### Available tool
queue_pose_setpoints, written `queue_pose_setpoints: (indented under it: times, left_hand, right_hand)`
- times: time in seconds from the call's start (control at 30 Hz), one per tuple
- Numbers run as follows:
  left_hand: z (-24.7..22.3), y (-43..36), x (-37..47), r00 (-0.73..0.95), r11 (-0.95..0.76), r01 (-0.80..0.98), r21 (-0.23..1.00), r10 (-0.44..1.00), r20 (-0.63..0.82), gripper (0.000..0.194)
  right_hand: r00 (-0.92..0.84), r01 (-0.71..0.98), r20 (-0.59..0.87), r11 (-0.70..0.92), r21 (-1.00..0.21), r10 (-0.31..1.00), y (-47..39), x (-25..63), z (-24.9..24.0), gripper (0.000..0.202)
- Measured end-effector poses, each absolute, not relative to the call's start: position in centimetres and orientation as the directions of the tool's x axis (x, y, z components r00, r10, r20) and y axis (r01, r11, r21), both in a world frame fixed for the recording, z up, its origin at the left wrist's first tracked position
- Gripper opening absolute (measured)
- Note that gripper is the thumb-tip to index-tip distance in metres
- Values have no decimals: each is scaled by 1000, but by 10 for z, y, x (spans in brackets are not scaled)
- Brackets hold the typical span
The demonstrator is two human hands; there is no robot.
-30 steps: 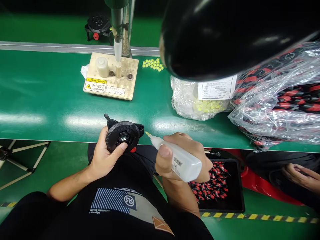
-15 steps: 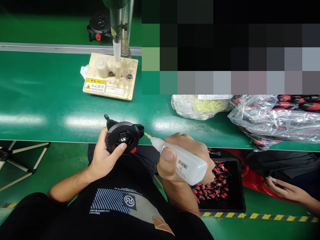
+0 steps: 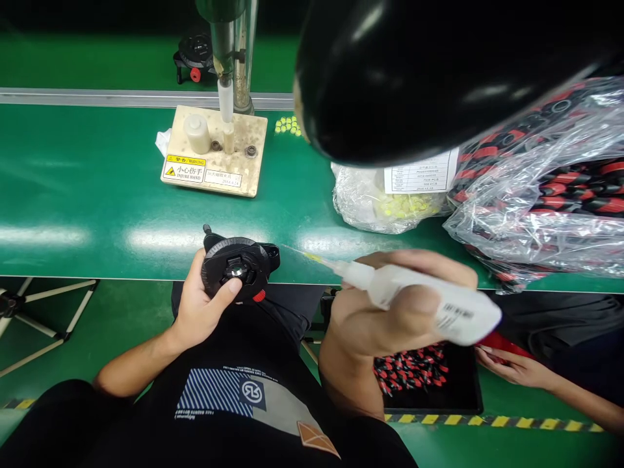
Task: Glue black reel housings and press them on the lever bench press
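My left hand (image 3: 197,312) grips a black round base (image 3: 237,268) over the near table edge, thumb on top. The base has a graduated rim, a bright centre, stubby legs and a red knob. To its right, my right hand (image 3: 363,318) is wrapped round a white squeeze bottle (image 3: 470,315), held nearly level and slightly blurred. Its thin yellowish nozzle (image 3: 312,258) points left toward the lug (image 3: 273,258) on the base. A fine thread seems to run from the nozzle toward that lug; the tip is apart from it.
A press fixture (image 3: 214,182) with a warning label stands behind. Small yellow pieces (image 3: 288,126) lie beside it. A glossy black shape (image 3: 414,84) covers the upper right. Bagged red-black parts (image 3: 575,201), a parts tray (image 3: 458,390) and another person's hand (image 3: 517,369) are at right.
My right hand has drawn the bottle rightward, away from the base, and tilted it flatter. The base has shifted slightly left. The other person's hand has moved left.
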State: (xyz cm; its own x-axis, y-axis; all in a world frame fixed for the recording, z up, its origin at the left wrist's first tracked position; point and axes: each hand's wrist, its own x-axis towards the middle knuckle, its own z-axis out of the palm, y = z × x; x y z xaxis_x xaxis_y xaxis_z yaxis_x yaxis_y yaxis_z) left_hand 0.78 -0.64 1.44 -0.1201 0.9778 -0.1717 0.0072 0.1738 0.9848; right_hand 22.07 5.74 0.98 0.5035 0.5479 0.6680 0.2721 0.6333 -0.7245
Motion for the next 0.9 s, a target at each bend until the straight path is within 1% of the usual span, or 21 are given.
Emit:
queue_pose_setpoints:
  times: [0.03, 0.07, 0.1, 0.13, 0.17, 0.2, 0.23, 0.27, 0.33, 0.37, 0.4, 0.47, 0.53, 0.6, 0.67, 0.73, 0.77, 0.8, 0.83, 0.87, 0.9]
  left_hand:
    - [12, -7, 6, -107, 202, -39, 979, 973, -205, 42]
    - [8, -6, 5, -87, 236, -88, 968, 966, -244, 43]
    - [5, -5, 2, -66, 270, -130, 954, 958, -280, 44]
    - [1, -4, 0, -50, 298, -159, 941, 950, -309, 45]
    - [-3, -1, -3, -42, 322, -171, 931, 942, -334, 45]
    - [-7, 3, -6, -44, 341, -168, 925, 935, -353, 47]
    - [-10, 8, -9, -51, 353, -158, 922, 930, -365, 49]
    - [-13, 14, -12, -55, 365, -146, 919, 925, -376, 52]
    - [-18, 28, -19, -38, 389, -118, 914, 918, -396, 57]
    - [-19, 36, -22, -12, 400, -102, 911, 915, -404, 59]
    - [-21, 44, -26, 24, 411, -80, 908, 911, -411, 61]
    - [-22, 62, -33, 106, 424, -24, 905, 902, -420, 63]
    - [-23, 80, -42, 192, 420, 22, 907, 889, -416, 64]
    - [-25, 98, -52, 296, 426, 51, 904, 858, -421, 63]
    - [-29, 116, -62, 445, 466, 61, 883, 779, -442, 64]
    - [-34, 130, -71, 610, 529, 55, 847, 653, -448, 66]
    - [-36, 135, -74, 684, 562, 43, 826, 586, -435, 66]
    - [-39, 140, -77, 741, 590, 27, 807, 530, -413, 65]
    - [-41, 142, -80, 780, 611, 8, 791, 492, -387, 63]
    - [-43, 144, -81, 800, 622, -16, 783, 477, -363, 60]
    - [-44, 144, -83, 806, 622, -37, 782, 482, -345, 58]
  right_hand:
    - [524, 102, 543, 585, -804, 656, 59, 227, 4, 25]
    - [484, -100, 391, 494, -864, 782, 60, 232, -3, 27]
    - [378, -299, 223, 346, -889, 899, 59, 235, -10, 30]
    - [236, -463, 61, 167, -870, 970, 57, 237, -17, 33]
    - [97, -591, -69, 2, -806, 993, 54, 237, -25, 37]
    - [-24, -690, -170, -140, -711, 985, 51, 235, -32, 39]
    - [-116, -767, -252, -248, -591, 961, 48, 233, -39, 39]
    - [-178, -831, -315, -314, -460, 932, 46, 230, -45, 37]
    - [-227, -916, -395, -332, -224, 890, 46, 227, -53, 33]
    - [-224, -940, -419, -308, -144, 880, 48, 227, -56, 32]
    - [-207, -957, -436, -274, -96, 876, 51, 230, -57, 32]
    - [-136, -977, -450, -195, -87, 883, 59, 237, -56, 35]
    - [-44, -976, -446, -134, -171, 894, 64, 244, -54, 41]
    - [51, -947, -417, -89, -310, 907, 61, 246, -52, 50]
    - [133, -883, -369, -59, -465, 920, 53, 242, -53, 61]
    - [180, -756, -304, -66, -651, 935, 46, 233, -58, 65]
    - [181, -643, -258, -84, -761, 949, 48, 227, -60, 62]
    - [170, -485, -196, -91, -870, 966, 54, 222, -62, 56]
    - [148, -288, -117, -70, -955, 982, 65, 216, -64, 48]
    - [115, -72, -28, -20, -997, 993, 82, 210, -65, 41]
    - [78, 143, 57, 45, -989, 995, 103, 204, -65, 39]
